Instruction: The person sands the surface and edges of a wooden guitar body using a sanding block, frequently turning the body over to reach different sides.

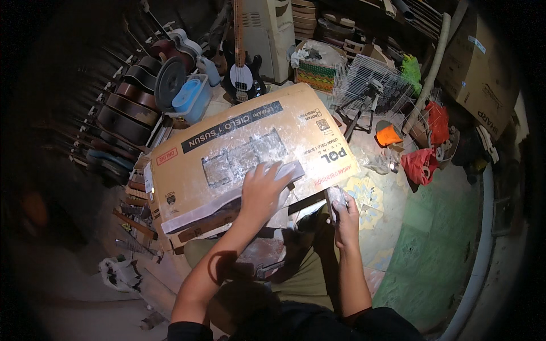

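left hand [260, 192] curled onto the pale strip [200, 212] at the cardboard's near edge [307, 108], right hand [346, 219] pinching a grey block [331, 203]; strip looks light, stiff, probably dusty-slick, best gripped mid-length.

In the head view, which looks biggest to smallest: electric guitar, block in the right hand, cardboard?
1. Cardboard
2. Electric guitar, farther off
3. Block, partly covered by fingers

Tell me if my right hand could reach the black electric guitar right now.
Probably not: the guitar is beyond the cardboard, which blocks the way, and your right hand grips a small pale block.
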Available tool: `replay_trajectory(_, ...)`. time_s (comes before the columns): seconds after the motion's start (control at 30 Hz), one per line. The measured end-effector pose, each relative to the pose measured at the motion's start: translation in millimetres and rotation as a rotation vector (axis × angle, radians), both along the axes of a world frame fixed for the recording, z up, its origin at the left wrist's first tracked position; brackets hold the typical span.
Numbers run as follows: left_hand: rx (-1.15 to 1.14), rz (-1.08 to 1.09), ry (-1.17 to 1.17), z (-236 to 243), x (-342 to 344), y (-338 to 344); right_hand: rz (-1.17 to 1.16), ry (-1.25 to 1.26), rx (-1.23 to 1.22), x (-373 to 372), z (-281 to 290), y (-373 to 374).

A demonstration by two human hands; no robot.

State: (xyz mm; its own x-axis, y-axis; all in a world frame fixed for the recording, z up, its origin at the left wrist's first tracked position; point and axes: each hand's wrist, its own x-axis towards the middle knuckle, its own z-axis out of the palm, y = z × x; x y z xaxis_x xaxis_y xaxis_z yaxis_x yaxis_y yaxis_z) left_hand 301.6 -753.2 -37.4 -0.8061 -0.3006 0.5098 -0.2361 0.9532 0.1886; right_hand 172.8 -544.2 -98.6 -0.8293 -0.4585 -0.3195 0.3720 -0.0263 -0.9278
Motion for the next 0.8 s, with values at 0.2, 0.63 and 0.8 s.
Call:
replay_trajectory(0.2,-0.047,0.048,-0.359,2,-41,1,0.055,-0.016,-0.044,8,9,-1)
replay_trajectory(0.63,0.233,0.298,0.052,-50,80,-20,0.112,0.265,-0.044,11,15,-47)
replay_trajectory(0.8,0.272,0.272,0.092,-55,76,-34,0.111,0.581,0.092,-3,18,-84)
